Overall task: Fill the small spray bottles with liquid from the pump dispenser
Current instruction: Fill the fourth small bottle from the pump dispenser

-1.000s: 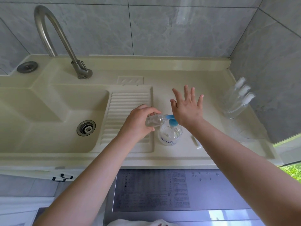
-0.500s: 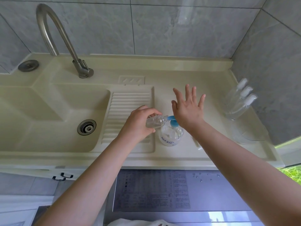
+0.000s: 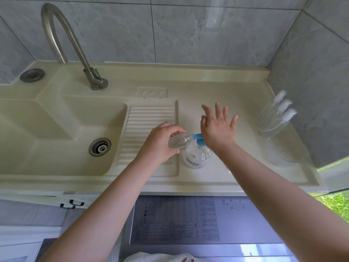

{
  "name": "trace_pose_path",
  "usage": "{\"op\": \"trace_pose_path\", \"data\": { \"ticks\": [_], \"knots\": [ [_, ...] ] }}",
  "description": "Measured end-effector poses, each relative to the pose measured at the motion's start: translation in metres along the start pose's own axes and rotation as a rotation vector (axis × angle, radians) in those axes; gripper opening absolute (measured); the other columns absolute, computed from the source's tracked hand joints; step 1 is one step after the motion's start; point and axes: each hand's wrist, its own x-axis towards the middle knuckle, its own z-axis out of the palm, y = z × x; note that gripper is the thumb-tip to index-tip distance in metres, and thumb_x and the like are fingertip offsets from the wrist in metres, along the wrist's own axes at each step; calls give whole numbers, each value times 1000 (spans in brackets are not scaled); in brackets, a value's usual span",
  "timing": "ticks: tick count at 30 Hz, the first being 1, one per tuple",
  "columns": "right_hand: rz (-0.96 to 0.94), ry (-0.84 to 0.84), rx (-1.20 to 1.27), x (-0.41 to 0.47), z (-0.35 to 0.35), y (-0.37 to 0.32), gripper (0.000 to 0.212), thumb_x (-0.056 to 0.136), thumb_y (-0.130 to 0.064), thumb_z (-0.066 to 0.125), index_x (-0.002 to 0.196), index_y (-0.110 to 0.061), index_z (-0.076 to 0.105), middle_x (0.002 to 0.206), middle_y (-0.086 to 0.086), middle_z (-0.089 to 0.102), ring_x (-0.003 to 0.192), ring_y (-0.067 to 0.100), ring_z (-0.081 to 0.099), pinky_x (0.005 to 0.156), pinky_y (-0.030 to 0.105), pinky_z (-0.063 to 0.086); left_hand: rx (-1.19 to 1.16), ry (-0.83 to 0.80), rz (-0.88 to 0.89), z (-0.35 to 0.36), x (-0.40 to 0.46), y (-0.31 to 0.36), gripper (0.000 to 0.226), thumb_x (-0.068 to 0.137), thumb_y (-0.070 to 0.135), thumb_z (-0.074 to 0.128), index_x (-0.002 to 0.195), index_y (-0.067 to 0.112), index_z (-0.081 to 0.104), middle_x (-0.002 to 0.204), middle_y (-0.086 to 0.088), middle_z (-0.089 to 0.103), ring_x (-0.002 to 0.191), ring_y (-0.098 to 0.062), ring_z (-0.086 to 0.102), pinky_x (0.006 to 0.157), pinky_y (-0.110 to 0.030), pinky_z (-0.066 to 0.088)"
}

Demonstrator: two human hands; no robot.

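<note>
A clear pump dispenser (image 3: 196,156) with a blue pump head stands on the cream counter, right of the ribbed washboard. My left hand (image 3: 160,142) grips a small clear bottle (image 3: 178,141) tilted on its side, its open neck against the blue spout. My right hand (image 3: 217,127) lies over the pump head, palm down and fingers spread straight. Three small spray bottles (image 3: 275,118) with white caps lean in a clear holder at the far right.
The sink basin (image 3: 56,133) with a metal drain lies to the left, under a curved steel faucet (image 3: 75,50). A grey tiled wall closes the back and right. A grey appliance top (image 3: 188,220) sits below the counter edge.
My hands, the small bottle and the dispenser stay in the same pose. The right hand's fingers have shifted only slightly.
</note>
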Motion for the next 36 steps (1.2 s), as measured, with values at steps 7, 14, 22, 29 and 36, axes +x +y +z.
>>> {"op": "trace_pose_path", "data": {
  "ticks": [7,14,22,29,36],
  "knots": [
    [-18,49,-19,3,-13,-1,52,107,-42,24,157,-33,16,168,10,4,154,35,-4,120,62,-3,-1,17,-3,0,-1,0,60,59,3,89,111,28,71,102,9,61,97,-11,62,96,-34,51],
    [-33,28,-13,-2,1,-1,49,107,-34,24,156,-35,22,168,8,9,154,34,0,120,62,-1,-5,8,-4,1,0,-1,62,59,3,88,111,31,70,102,8,61,98,-12,62,95,-35,52],
    [-12,29,46,0,-8,1,51,107,-42,23,157,-34,19,168,8,6,154,33,-3,120,63,-4,13,12,-3,0,-1,0,60,60,4,88,112,29,70,103,9,61,98,-10,61,95,-32,51],
    [-49,24,54,-5,3,-1,50,108,-33,22,157,-36,17,168,8,6,154,33,0,120,61,-3,14,11,-7,2,-1,-1,61,60,4,88,112,31,70,101,11,60,98,-10,60,94,-32,51],
    [-50,45,26,0,-10,-1,52,107,-42,24,158,-34,12,168,9,5,154,33,-2,120,62,-3,8,23,-10,0,-1,-1,61,61,3,88,112,31,69,104,11,60,99,-8,59,98,-26,49]
  ]
}}
